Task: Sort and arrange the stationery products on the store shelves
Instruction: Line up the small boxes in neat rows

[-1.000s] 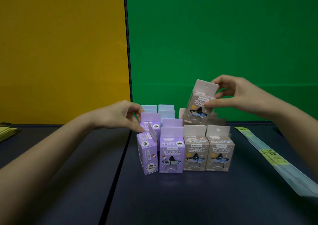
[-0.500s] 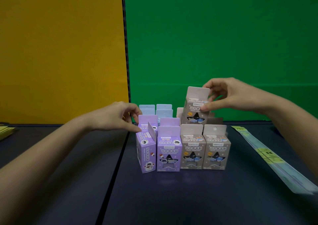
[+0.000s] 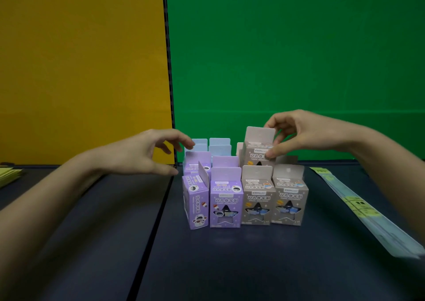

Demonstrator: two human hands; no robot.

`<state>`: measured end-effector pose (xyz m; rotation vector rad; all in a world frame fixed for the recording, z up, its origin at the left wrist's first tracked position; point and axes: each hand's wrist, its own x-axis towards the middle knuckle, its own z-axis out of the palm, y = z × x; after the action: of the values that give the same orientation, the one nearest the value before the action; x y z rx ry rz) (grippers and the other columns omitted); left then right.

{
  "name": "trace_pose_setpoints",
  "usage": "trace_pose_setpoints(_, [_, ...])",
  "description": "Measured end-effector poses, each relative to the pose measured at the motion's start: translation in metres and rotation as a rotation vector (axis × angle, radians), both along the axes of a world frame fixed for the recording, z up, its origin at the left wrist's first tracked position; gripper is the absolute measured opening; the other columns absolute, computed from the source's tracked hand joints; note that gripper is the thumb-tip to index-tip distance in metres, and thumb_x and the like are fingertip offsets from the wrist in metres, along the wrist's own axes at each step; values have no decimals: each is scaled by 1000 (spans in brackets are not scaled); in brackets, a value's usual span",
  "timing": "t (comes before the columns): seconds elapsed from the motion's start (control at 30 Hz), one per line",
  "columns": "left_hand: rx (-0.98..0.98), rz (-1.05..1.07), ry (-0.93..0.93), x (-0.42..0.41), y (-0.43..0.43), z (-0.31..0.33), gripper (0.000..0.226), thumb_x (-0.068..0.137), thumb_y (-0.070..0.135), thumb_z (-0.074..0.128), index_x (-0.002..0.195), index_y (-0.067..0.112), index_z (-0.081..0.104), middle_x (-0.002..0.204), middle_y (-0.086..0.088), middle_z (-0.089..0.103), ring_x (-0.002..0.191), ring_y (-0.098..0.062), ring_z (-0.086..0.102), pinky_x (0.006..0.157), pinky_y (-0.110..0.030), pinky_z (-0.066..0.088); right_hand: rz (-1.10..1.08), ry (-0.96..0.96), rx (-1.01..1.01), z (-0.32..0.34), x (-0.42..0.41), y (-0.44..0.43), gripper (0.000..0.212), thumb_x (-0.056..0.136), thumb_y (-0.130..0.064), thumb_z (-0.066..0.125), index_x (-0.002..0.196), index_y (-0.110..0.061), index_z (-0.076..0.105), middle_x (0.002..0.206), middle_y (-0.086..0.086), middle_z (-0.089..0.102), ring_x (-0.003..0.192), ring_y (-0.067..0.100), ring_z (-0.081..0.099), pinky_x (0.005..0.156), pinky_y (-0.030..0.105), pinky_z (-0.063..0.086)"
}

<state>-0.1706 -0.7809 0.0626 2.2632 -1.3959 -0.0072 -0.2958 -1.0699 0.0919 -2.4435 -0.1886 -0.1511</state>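
Observation:
Small sharpener boxes stand in rows on the dark shelf (image 3: 230, 266). The front row holds a purple box turned sideways (image 3: 195, 205), a purple box (image 3: 226, 199) and two grey boxes (image 3: 256, 197) (image 3: 289, 199). More purple boxes (image 3: 197, 162) and light blue boxes (image 3: 218, 145) stand behind. My right hand (image 3: 296, 132) pinches a grey box (image 3: 257, 150) by its top, upright just behind the front grey row. My left hand (image 3: 147, 153) hovers beside the back purple boxes with loosely curled fingers, holding nothing.
Long clear packets with yellow-green labels (image 3: 358, 208) lie along the right of the shelf. A stack of yellow-green pads (image 3: 9, 174) sits at the far left. A seam (image 3: 156, 220) splits the shelf surface. Yellow and green panels form the back wall.
My right hand has brought the grey box down and left, from tilted to upright, behind the front grey row. My left hand has lifted slightly off the purple box.

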Motion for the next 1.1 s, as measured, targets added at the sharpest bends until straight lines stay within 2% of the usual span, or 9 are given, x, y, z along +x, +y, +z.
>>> trace_pose_setpoints(0.1, [26,-82,10,-3,-3,-4,48,71,48,66,116,35,57,120,27,55,112,4,52,88,-8,41,-11,27,-40,-5,5,2,33,67,-11,80,93,-10,61,76,-8,70,73,8,66,72,20,49])
trace_pose_setpoints(0.3, [-22,-82,-48,-1,-10,-14,44,69,58,61,106,34,64,106,22,63,105,-1,55,84,-10,41,-16,58,-79,-9,9,2,29,69,-16,80,92,-10,64,73,-10,66,68,4,59,61,6,42])
trace_pose_setpoints(0.47, [-34,-81,-205,-1,-17,-15,31,72,57,58,92,34,59,92,21,59,96,-4,52,80,-16,38,-19,99,-78,-13,13,-1,23,76,-21,73,94,-10,65,73,-8,67,60,-2,56,57,6,40])
trace_pose_setpoints(0.57, [-47,-91,-249,-2,-17,-15,28,74,56,56,84,30,59,86,19,59,90,-6,51,77,-17,39,-21,98,-96,-19,16,-2,10,84,-17,65,90,-9,67,72,-5,68,64,6,55,57,10,40])
trace_pose_setpoints(0.7, [-53,-55,-224,0,-10,-14,33,71,59,54,79,28,61,90,11,59,89,-10,52,76,-23,42,-41,37,-150,-21,17,-1,7,84,-17,64,85,-12,70,72,0,68,59,-1,54,55,4,38])
trace_pose_setpoints(0.77, [-71,-30,-195,-1,-9,-15,32,71,57,59,78,26,62,83,8,60,87,-11,53,74,-26,44,-43,9,-170,-22,18,-1,5,83,-19,65,82,-16,70,74,3,70,62,0,55,60,6,40])
trace_pose_setpoints(0.83, [-86,4,-182,-4,-10,-16,25,74,45,68,79,21,63,78,9,61,83,-12,52,73,-32,46,-48,-23,-190,-24,19,0,5,83,-20,66,80,-20,69,76,7,72,61,-2,55,62,8,41])
trace_pose_setpoints(0.93, [-112,45,-173,-7,-10,-18,13,77,32,68,77,21,61,78,6,61,79,-12,51,73,-38,47,-63,-58,-205,-26,19,0,4,83,-21,66,80,-20,69,78,8,73,59,-5,54,63,8,41])
trace_pose_setpoints(1.1, [-121,46,-159,-9,-11,-17,17,77,37,69,79,22,62,79,7,62,80,-13,51,71,-35,46,-74,-82,-201,-28,15,0,5,83,-21,66,82,-17,70,78,5,73,67,3,58,74,23,47])
